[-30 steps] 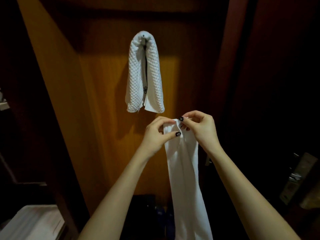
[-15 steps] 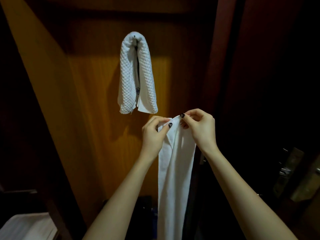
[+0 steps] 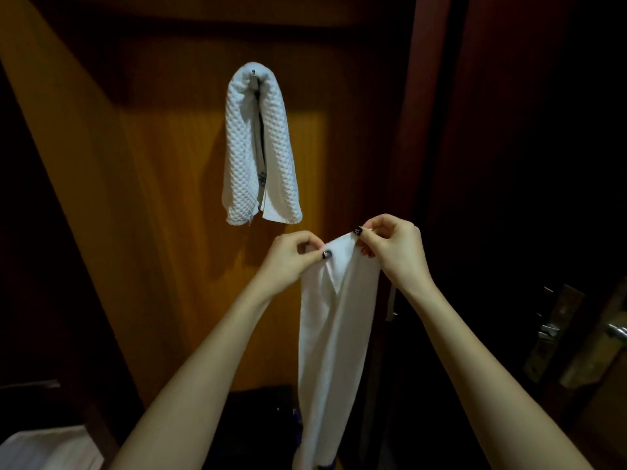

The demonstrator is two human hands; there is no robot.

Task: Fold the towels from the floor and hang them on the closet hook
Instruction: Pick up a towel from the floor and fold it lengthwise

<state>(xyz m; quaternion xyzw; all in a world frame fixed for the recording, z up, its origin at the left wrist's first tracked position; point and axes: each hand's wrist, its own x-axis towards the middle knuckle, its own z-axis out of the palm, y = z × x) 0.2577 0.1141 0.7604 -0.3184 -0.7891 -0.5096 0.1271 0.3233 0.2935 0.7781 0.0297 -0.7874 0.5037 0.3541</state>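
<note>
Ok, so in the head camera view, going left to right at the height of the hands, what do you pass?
left hand → plain white towel, its top edge pinched by both hands → right hand → metal door handle at the far right edge.

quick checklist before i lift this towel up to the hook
1. Left hand pinches the plain towel's top edge: ok.
2. Right hand pinches the same edge: ok.
3. Plain towel hangs as one narrow strip: ok.
4. Hook free: not ok, the waffle towel is draped over it; only its tip shows.
5. Plain towel's lower end off the floor: cannot tell, out of frame.
</note>
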